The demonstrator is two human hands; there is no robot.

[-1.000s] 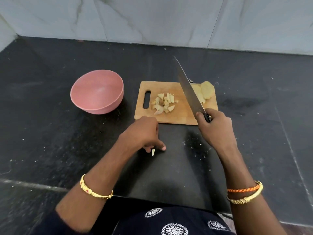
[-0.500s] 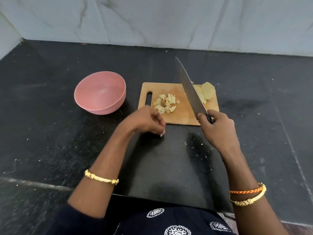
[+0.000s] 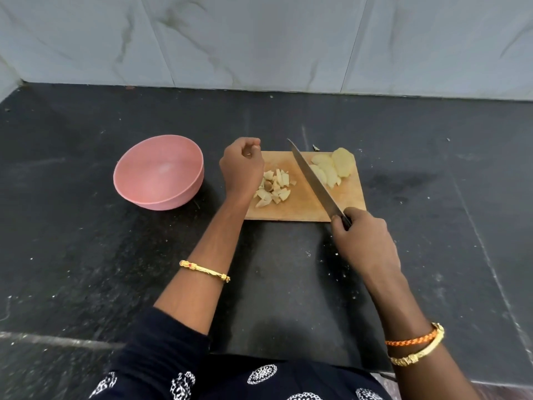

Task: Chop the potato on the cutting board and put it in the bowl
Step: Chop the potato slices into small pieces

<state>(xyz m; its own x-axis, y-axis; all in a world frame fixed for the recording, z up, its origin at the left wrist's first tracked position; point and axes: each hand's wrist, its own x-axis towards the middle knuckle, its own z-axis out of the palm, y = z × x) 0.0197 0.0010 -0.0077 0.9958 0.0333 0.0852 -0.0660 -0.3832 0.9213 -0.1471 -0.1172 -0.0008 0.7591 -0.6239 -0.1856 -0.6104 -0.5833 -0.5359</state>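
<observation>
Head view, looking down at a dark table [image 3: 86,269]. A wooden board [image 3: 305,207] sits at centre, with a pink bowl [image 3: 158,171] just to its left, close enough to receive the pieces. The right hand [image 3: 363,241] grips a knife [image 3: 315,183], its blade slanting across the board between the chopped potato [image 3: 275,189] and uncut slices [image 3: 331,166] (likely parked between cuts). The left hand [image 3: 240,166] hovers over the board's left end, fingers curled; whether it pinches a piece, I cannot tell.

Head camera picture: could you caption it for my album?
Right hand holds a knife over the cutting board, potato slices beside chopped pieces; pink bowl waits empty.
</observation>
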